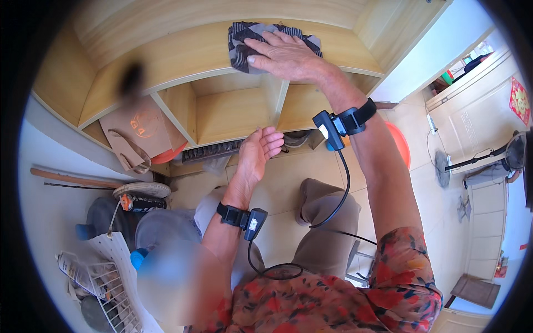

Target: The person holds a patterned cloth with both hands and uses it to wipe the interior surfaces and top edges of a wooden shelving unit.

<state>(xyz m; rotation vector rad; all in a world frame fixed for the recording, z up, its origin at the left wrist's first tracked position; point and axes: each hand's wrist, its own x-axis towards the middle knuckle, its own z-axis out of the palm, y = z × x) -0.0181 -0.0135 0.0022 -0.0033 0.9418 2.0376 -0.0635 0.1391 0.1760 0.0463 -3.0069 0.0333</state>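
My right hand (283,55) lies flat, fingers spread, on a folded grey and black patterned cloth (243,56). The cloth rests on a light wooden shelf board (179,62) and hangs slightly over its front edge. Lower down, my left hand (260,152) is held palm up with loosely bent fingers and nothing in it. It is in front of the lower cubbyholes (231,109), near the cabinet's bottom edge. A strap with a small black device sits on each wrist, with cables running from them.
A brown paper bag (137,125) fills the left cubbyhole, above a red basin (168,155). Large water bottles (166,231), a spray can (143,203) and a white wire rack (114,291) stand at left. An orange-red basin (399,145) and a fan (514,152) are at right.
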